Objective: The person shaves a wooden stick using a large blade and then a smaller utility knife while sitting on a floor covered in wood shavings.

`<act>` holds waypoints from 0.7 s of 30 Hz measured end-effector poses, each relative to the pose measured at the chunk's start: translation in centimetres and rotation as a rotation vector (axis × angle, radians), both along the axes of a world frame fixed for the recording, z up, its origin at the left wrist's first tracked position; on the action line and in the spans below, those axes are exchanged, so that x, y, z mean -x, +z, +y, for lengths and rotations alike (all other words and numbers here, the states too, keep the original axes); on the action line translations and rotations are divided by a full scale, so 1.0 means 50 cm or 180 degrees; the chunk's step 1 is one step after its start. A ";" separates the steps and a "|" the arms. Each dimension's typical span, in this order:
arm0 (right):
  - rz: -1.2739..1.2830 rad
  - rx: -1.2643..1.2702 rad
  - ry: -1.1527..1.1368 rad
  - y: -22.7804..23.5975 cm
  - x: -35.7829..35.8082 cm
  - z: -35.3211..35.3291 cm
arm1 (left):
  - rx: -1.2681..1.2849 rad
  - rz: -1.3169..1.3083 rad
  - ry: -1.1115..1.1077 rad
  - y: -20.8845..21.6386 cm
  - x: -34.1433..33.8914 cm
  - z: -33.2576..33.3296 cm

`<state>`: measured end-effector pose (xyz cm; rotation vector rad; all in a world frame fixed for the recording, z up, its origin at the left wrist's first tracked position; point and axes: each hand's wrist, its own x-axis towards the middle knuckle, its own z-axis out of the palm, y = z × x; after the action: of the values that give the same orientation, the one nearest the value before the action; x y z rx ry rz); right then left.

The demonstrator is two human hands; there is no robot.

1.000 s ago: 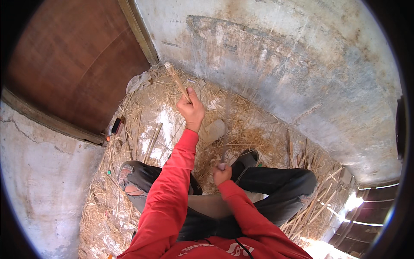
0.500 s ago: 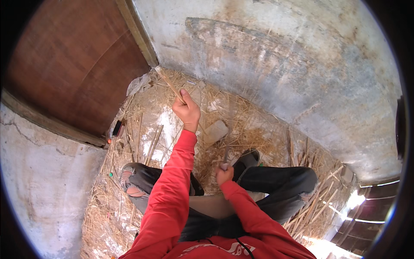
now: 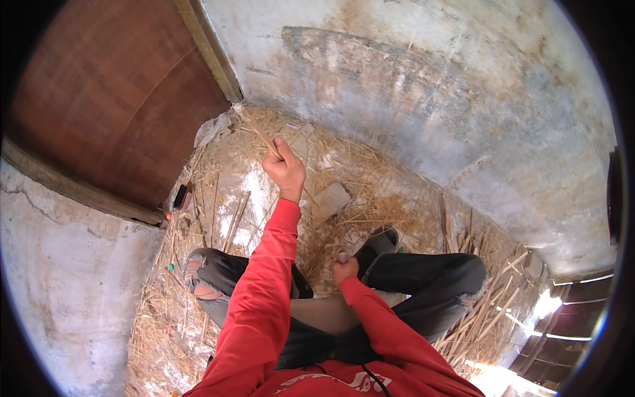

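Observation:
My left hand [image 3: 286, 172] is stretched out ahead, its fingers wrapped round a thin light-brown wooden stick [image 3: 261, 135]. The stick slants from the fist toward the corner by the door frame. Closer to my body, my right hand [image 3: 344, 268] is closed beside my shoe [image 3: 380, 242]. Its fist keeps the grip in which a long, thin grey knife blade showed half a second ago. The blade is hard to make out now against the straw.
I sit with legs bent on a straw-strewn floor [image 3: 390, 192]. A pale boxy container [image 3: 331, 201] lies between my hands. A stained wall [image 3: 423, 86] rises ahead; a brown door panel [image 3: 119, 99] is at left. Several sticks [image 3: 486, 317] lie at right.
The grey blade above my right hand no longer shows clearly. My left hand and the stick have shifted very slightly; the right fist stays in nearly the same place.

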<state>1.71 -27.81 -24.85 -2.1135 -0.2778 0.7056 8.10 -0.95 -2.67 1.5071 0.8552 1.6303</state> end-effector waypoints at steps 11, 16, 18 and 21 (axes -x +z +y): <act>0.0142 -0.1033 -0.0445 0.068 -0.010 0.040 | -0.0040 0.0098 -0.0024 0.005 -0.015 -0.013; 0.1752 0.0521 0.0106 0.066 0.004 0.006 | -0.0195 0.0101 0.0095 0.014 -0.013 -0.007; 0.2141 0.0810 0.0092 0.083 0.013 -0.003 | -0.0197 0.0140 0.0081 0.011 -0.010 -0.006; 0.1737 0.0581 0.0011 0.074 0.037 0.005 | -0.0112 0.0152 0.0115 -0.002 -0.002 -0.014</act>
<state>-0.14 -27.58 -21.13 -1.9925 0.0865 1.3111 8.21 -1.66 -2.76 1.5688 0.8886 1.6492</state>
